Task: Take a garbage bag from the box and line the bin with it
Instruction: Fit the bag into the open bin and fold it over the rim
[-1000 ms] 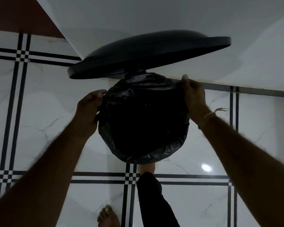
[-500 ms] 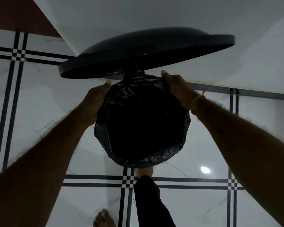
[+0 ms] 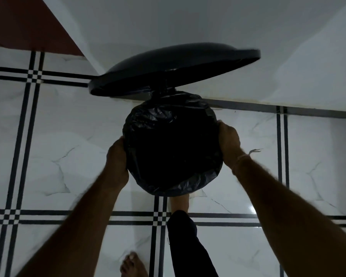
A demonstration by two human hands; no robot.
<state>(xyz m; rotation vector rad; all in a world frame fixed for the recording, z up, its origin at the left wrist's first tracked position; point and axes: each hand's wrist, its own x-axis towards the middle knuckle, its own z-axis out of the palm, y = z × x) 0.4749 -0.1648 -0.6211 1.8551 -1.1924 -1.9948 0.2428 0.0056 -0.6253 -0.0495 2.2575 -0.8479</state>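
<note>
A round black pedal bin stands on the tiled floor with its lid [image 3: 174, 70] raised toward the wall. A black garbage bag [image 3: 172, 144] lies inside it, its crinkled edge folded out over the rim all around. My left hand [image 3: 116, 162] presses the bag's edge against the bin's left side. My right hand [image 3: 229, 144] holds the bag's edge on the right side. The bin's own body is hidden under the bag. No box is in view.
A white wall [image 3: 208, 27] rises just behind the bin, with a red-brown surface [image 3: 28, 23] at the upper left. My right foot [image 3: 179, 202] rests at the bin's base under a dark trouser leg [image 3: 188, 246]; my left foot [image 3: 132, 264] stands lower down.
Both hands slid from the back of the rim, near the lid hinge, down along the bin's sides toward me. The view shifted, so the bin sits lower in frame.
</note>
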